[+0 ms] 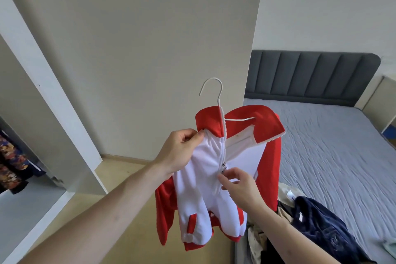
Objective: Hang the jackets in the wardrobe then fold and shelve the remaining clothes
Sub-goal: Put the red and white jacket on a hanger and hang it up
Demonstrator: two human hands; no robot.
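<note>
A small red and white zip jacket hangs on a white wire hanger, held up in the air in front of me. My left hand grips the jacket's left front just below the red collar. My right hand pinches the zipper pull at mid-chest; the zip is closed below it and open above, with the collar spread. The wardrobe stands at the left with dark patterned clothes hanging inside.
A bed with a grey sheet and dark padded headboard fills the right. A pile of clothes, with a navy garment on top, lies at the bed's near corner. A wide white wardrobe panel rises straight ahead.
</note>
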